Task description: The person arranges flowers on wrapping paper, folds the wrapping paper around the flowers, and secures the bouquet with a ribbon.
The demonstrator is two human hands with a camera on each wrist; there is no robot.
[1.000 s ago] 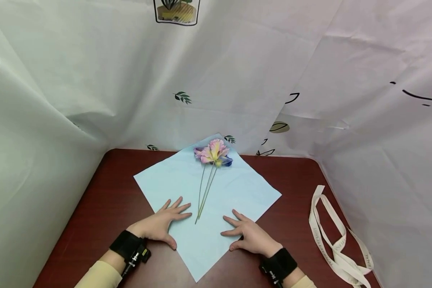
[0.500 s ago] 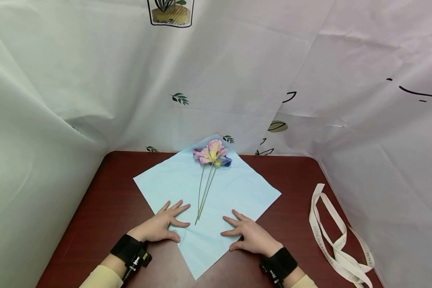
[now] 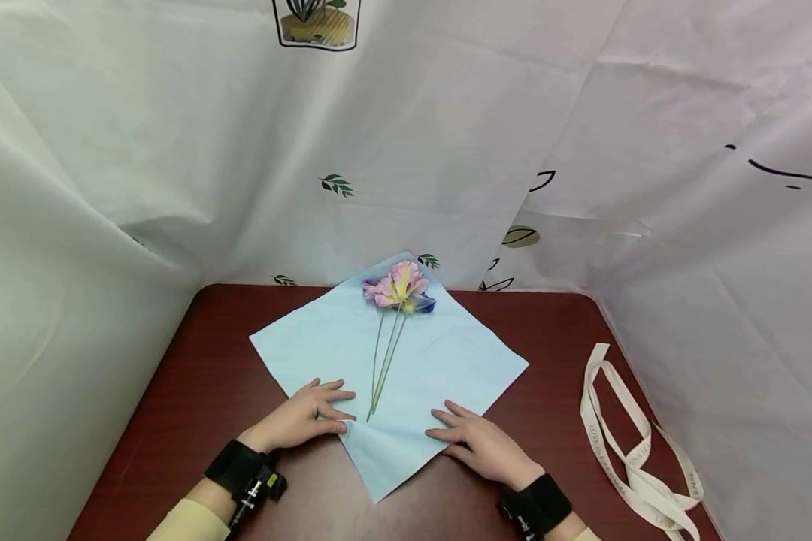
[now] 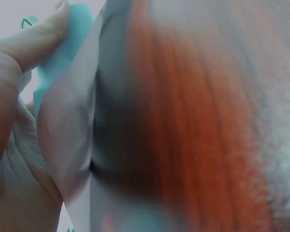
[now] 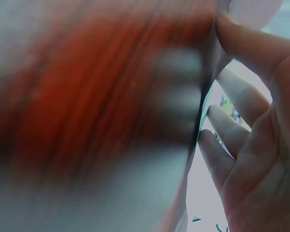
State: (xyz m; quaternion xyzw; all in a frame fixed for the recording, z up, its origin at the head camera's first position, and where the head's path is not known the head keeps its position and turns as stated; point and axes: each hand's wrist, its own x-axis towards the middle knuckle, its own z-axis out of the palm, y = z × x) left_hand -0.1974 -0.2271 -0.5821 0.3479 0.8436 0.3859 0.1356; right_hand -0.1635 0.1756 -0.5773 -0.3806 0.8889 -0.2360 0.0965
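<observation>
Touching the near part of a pale blue sheet [image 3: 453, 353], two hands work from either side of it on a dark red-brown counter [image 3: 551, 327]. The sheet lies turned like a diamond, one corner toward the person and the opposite one against the backdrop.

The left hand [image 3: 304, 417] reaches over the lower left edge, its fingers apart on the sheet and its thumb at the edge, where the material puckers and rises from the counter. The left wrist view shows the pale underside bulging beside the thumb; whether thumb and fingers pinch it I cannot tell. The right hand [image 3: 487, 447] rests its fingertips on the lower right edge, fingers fairly straight and apart, thumb at the rim just below them.

Between and beyond the hands, flowers [image 3: 401, 285] in pink, purple, yellow and dark blue lie on the sheet near its far corner. Their thin green stems [image 3: 390, 361] run toward the person, drawing together and ending near the left fingertips.

A white ribbon [image 3: 649, 492] with small lettering lies in loose loops at the counter's right side, well apart from the sheet. Black wristbands [image 3: 235, 464] circle both wrists, above pale yellow sleeves [image 3: 189, 522]. A whitish backdrop [image 3: 446, 113] with printed leaves and outlines surrounds the counter.
</observation>
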